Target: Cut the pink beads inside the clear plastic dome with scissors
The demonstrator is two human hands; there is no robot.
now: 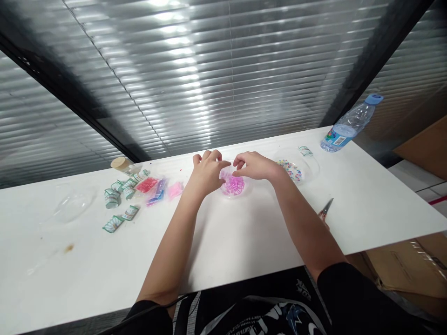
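A small clear dish [240,193] of pink-purple beads [233,186] stands in the middle of the white table. Over its left rim is my left hand [207,171], its fingers bent and spread, thumb and forefinger apart. My right hand [254,165] hovers above the dish's far right side, with its fingers curled and a gap showing before the thumb. I make out nothing held in either hand. To the right, partly behind my right forearm, lies a clear plate [307,174] with multicoloured beads [290,170].
Scissors [325,209] lie beside my right forearm. A water bottle [344,132] stands at the back right. On the left are several green-white rolled packets [112,197], bags of red beads [146,184] and pink beads [175,190], a lidded jar [121,164] and a clear plate [75,204].
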